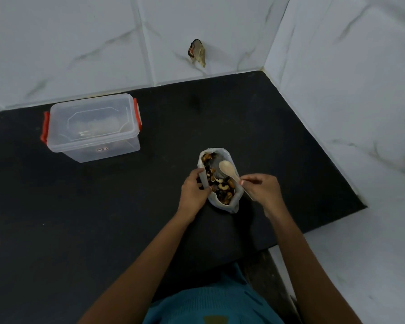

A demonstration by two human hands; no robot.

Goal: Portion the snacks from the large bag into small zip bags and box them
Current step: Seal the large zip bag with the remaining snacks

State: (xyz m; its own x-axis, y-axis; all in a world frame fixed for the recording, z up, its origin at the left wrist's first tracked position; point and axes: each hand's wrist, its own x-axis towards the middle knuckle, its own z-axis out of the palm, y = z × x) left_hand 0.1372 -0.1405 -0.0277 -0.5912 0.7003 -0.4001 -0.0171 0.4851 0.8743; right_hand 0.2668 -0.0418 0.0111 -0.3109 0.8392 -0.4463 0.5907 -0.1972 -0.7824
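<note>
Snack bag (232, 206), soft-walled and probably light, on worktop (103, 206) between my hands; left hand (193, 190) grips its rim, the best hold I judge, right hand (262, 190) pinches wooden spoon (227, 170) over the opening.

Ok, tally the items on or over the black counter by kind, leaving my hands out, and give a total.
Clear lidded box: 1
Snack bag: 1
Wooden spoon: 1
Total: 3
</note>
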